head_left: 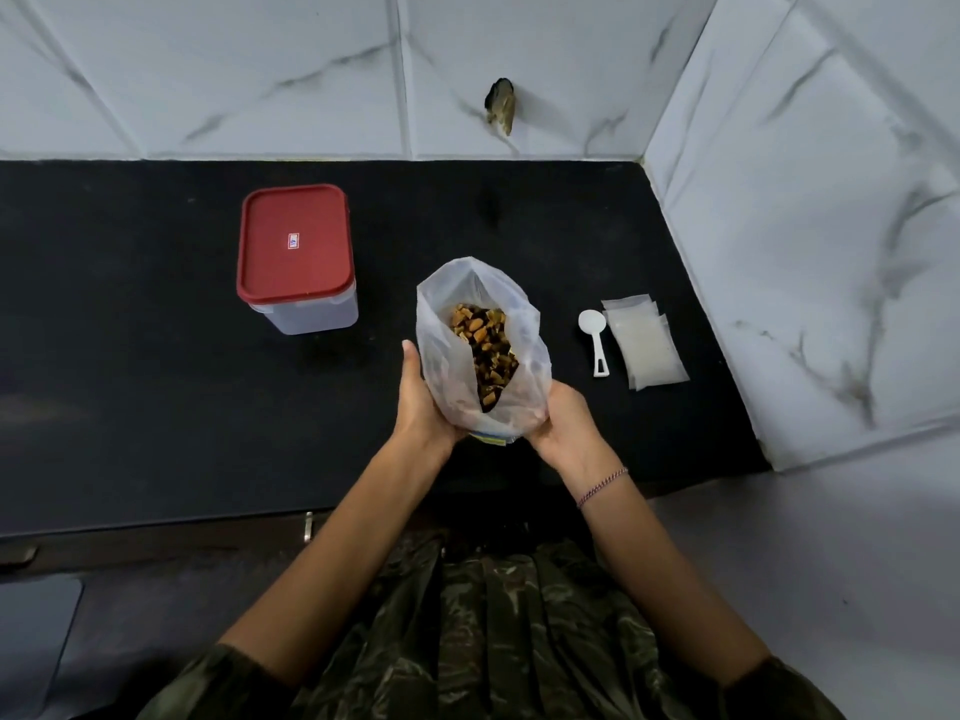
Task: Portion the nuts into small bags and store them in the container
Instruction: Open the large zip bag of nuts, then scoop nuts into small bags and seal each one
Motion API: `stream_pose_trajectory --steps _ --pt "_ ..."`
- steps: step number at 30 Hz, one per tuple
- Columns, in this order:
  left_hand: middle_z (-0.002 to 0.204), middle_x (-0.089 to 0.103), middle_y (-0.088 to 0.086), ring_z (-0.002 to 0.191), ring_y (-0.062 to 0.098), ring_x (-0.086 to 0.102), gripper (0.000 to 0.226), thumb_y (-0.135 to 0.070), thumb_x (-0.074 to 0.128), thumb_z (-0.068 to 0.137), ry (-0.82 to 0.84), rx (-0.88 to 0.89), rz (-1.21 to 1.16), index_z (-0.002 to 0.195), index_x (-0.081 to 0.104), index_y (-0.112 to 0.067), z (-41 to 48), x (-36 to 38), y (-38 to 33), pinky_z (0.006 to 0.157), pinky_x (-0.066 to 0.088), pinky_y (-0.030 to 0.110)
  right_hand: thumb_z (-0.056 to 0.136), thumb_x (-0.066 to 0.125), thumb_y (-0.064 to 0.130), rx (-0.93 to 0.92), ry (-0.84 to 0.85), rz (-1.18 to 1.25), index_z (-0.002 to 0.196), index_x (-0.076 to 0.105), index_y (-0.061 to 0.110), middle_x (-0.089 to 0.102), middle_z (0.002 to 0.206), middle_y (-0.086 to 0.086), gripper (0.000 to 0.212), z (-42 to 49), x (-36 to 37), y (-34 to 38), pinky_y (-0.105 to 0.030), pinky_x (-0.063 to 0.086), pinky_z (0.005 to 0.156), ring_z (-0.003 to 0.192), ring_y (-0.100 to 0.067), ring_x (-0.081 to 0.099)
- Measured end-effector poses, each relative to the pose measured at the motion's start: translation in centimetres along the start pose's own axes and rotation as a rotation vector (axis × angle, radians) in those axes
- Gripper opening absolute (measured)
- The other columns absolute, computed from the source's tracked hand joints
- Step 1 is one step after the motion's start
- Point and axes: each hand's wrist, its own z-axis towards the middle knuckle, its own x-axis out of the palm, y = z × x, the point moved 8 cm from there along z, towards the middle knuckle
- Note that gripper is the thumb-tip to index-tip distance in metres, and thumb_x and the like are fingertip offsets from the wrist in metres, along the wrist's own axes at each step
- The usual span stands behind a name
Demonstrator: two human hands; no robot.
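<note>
A black counter (156,397) runs along a wall (208,70) of white tiles veined with grey. A side wall (805,252) of the same tiles closes off the counter's right edge. Above the counter's back edge, the back wall has a dark, ragged hole (500,106). A small metal fitting (308,526) sits below the front edge.

No legible text; lid sticker (294,240) unreadable
</note>
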Motion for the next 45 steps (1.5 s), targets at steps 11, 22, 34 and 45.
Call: stream_pose_trajectory --steps 11,22,34,45 --pt "0.129 0.042 0.008 0.119 0.022 0.044 0.091 -0.065 0.074 0.067 -0.352 0.915 1.064 0.132 0.038 -0.012 -1.9 2.7 -8.7 0.094 0.047 0.036 0.090 0.061 0.032 -0.922 -0.058 -0.940 0.140 0.040 0.013 0.041 0.142 -0.003 0.058 -2.8 4.9 9.7 -0.028 0.039 0.104 0.131 -0.014 0.039" --pt "0.094 0.066 0.001 0.086 0.011 0.064 0.016 -0.020 0.057 0.096 -0.202 0.504 0.687 0.106 0.066 -0.011 3.2 1.7 -9.1 0.065 0.049 0.023 0.095 0.047 0.006 -0.883 -0.052 -1.076 0.113 0.063 0.011 0.063 0.105 0.001 0.024 1.4 7.3 11.1 -0.016 0.046 0.077 0.099 -0.010 0.058" --pt "0.095 0.066 0.014 0.083 0.028 0.062 0.017 -0.016 0.050 0.095 -0.215 -0.026 0.529 0.094 0.064 -0.007 6.7 0.4 -7.7 0.067 0.050 0.043 0.093 0.050 0.013 -0.132 -0.072 -0.542 0.082 0.055 0.011 0.054 0.075 -0.006 0.012 7.3 4.1 9.2 -0.031 0.046 0.068 0.066 -0.017 0.052" --pt "0.120 0.054 0.008 0.108 0.025 0.056 0.041 -0.034 0.064 0.090 -0.395 0.375 0.665 0.121 0.044 -0.018 6.7 -1.5 -11.6 0.095 0.050 0.046 0.097 0.046 0.038 -0.305 -0.132 -0.686 0.140 0.024 0.013 0.046 0.131 -0.009 0.055 6.8 3.5 9.8 -0.031 0.039 0.091 0.122 -0.025 0.047"
